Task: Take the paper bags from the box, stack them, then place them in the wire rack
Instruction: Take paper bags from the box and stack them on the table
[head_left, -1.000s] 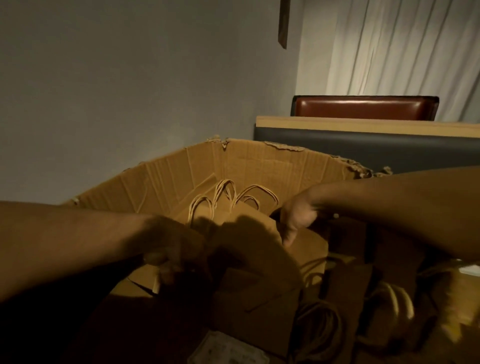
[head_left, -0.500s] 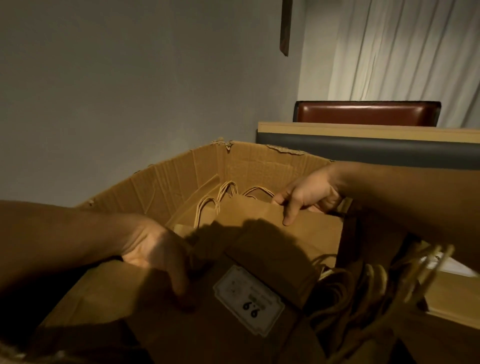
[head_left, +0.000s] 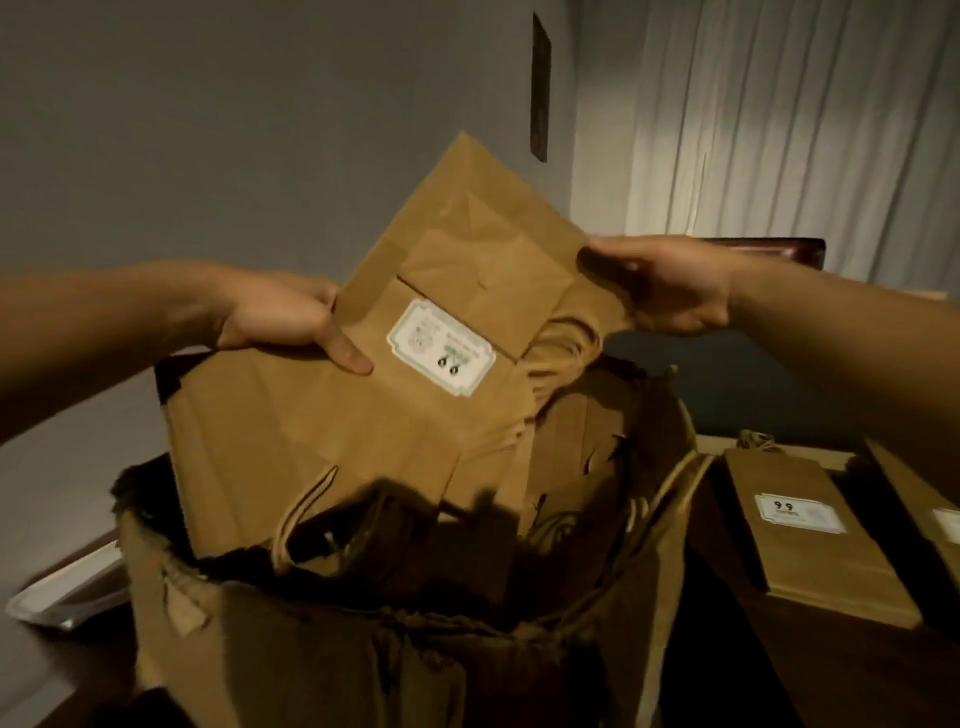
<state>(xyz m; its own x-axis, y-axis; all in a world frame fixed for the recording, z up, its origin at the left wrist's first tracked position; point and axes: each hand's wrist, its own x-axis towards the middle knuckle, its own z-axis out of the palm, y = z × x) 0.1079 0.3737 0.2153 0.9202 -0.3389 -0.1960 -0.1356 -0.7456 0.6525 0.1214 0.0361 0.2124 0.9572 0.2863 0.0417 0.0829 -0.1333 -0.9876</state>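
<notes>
Presently, the left hand (head_left: 280, 322) and right hand (head_left: 670, 296) each gripped an edge of the paper bags (head_left: 415, 374) above the box (head_left: 363, 649). Handles should clear the rim before the bundle is squared.

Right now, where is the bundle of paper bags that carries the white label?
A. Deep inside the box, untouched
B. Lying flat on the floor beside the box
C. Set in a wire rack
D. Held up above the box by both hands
D: the left hand and the right hand grip opposite edges of the bundle of paper bags, raised above the cardboard box.
</notes>
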